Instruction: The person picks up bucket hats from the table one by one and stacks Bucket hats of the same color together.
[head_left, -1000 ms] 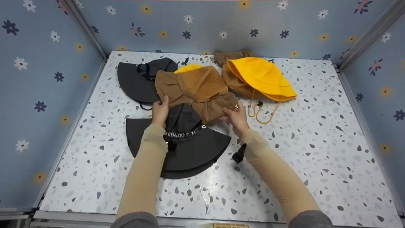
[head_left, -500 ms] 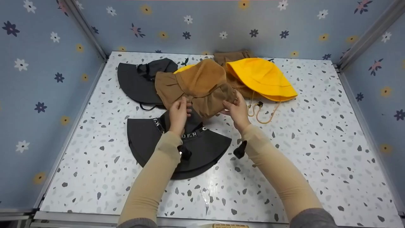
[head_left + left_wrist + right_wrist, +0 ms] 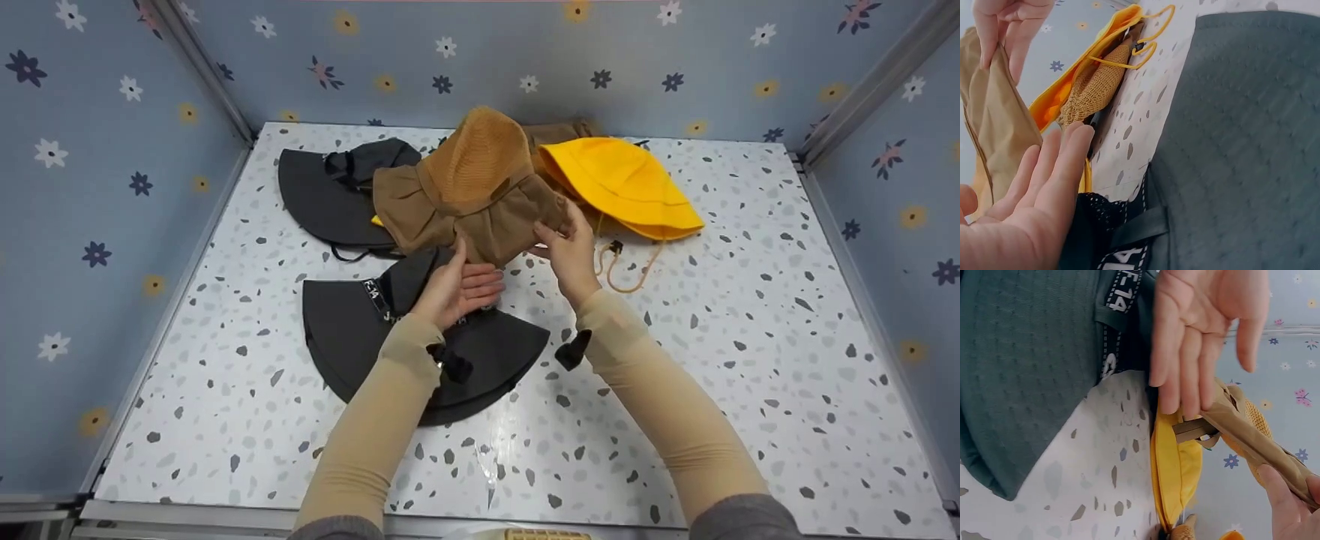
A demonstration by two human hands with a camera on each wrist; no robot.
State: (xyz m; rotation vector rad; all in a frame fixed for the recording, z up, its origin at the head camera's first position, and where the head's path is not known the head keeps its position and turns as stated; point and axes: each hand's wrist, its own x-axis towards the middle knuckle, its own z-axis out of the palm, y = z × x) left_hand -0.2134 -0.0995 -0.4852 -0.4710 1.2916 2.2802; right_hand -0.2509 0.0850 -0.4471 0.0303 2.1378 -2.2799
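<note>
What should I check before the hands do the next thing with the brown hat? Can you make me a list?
1. Right hand pinching the brown hat by its brim: ok.
2. Left hand gripping it too: not ok, its fingers are straight.
3. Left hand touching the brown hat: cannot tell.
4. Front black hat clear of the left sleeve: not ok, the sleeve crosses over it.
5. Far-right yellow hat uncovered on top: ok.

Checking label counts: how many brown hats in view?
2. The held brown hat is pinched at its brim by the right hand; the back brown hat lies behind, partly covered by the right-side yellow hat. More could be hidden underneath.
</note>
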